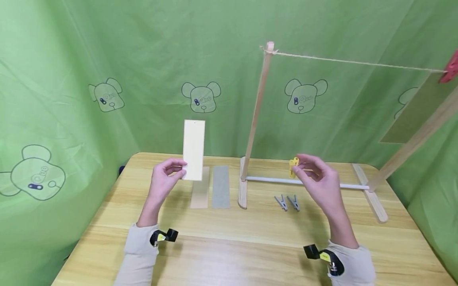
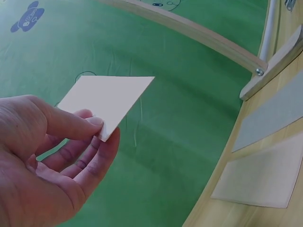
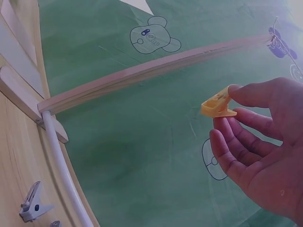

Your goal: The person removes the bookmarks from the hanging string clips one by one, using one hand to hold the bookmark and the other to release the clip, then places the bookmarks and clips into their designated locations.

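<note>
My left hand (image 1: 165, 178) pinches the lower left edge of a cream paper card (image 1: 194, 147), held upright above the table. In the left wrist view, the thumb lies on the face of the card (image 2: 106, 97) with fingers behind it. My right hand (image 1: 320, 180) holds a yellow clothespin (image 1: 294, 166) between thumb and fingers, in front of the wooden frame. The right wrist view shows the clothespin (image 3: 218, 104) pinched at its handle end. A string (image 1: 343, 60) runs across the top of the frame, apart from both hands.
Two grey clothespins (image 1: 287, 202) lie on the table (image 1: 214, 246). A tan card (image 1: 199, 194) and a grey card (image 1: 220, 186) lie left of the frame's left post (image 1: 255, 115). At far right, a red clothespin (image 1: 450, 70) holds an olive card (image 1: 411, 115) on the string.
</note>
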Demonstrator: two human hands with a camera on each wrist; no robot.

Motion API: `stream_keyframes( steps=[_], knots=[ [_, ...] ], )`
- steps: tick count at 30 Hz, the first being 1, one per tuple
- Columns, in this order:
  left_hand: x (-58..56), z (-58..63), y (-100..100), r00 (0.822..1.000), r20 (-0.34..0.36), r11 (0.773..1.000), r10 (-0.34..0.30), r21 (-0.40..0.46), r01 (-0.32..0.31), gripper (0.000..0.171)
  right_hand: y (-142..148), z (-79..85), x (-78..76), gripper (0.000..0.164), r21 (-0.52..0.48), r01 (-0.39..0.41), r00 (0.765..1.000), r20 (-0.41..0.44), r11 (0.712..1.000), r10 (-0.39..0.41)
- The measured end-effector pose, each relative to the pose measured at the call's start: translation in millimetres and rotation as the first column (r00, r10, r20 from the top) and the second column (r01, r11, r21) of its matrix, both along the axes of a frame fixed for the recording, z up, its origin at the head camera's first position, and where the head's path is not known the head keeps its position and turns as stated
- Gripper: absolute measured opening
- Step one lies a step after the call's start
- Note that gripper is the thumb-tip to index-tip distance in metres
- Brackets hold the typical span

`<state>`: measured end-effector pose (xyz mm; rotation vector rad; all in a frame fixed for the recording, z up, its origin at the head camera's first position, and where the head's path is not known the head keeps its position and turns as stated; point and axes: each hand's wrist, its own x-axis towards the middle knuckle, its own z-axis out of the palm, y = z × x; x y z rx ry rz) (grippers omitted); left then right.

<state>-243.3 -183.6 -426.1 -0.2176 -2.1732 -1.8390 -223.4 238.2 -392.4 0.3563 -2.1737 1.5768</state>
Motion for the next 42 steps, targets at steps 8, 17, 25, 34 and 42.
stream_keyframes(
  steps=[8,17,25,34,42],
  knots=[
    [-2.0,-3.0,-6.7,0.997,0.073,0.999,0.017,0.027,-0.019,0.026,-0.3,-7.9,-5.3,0.040,0.026,-0.001,1.000,0.015,1.000,0.000],
    [-5.9,-12.6,-12.7,0.991,0.137,0.999,0.006,0.038,-0.011,0.027,-1.4,-15.2,-8.8,0.039,0.055,-0.012,0.999,0.038,0.998,0.010],
    [-7.7,-18.3,-10.8,0.982,0.189,0.999,-0.010,0.037,0.003,0.027,-3.8,-22.2,-12.8,0.037,0.064,-0.027,0.998,0.053,0.998,0.023],
    [-5.8,-30.6,-16.2,0.973,0.230,1.000,-0.020,0.008,0.018,0.029,-5.1,-32.3,-19.8,0.036,0.121,-0.031,0.993,0.119,0.992,0.017],
    [-2.3,-39.0,-21.8,0.967,0.256,0.999,-0.023,-0.016,0.028,0.028,-4.3,-40.6,-24.4,0.034,0.148,-0.030,0.988,0.152,0.989,0.007]
  ],
)
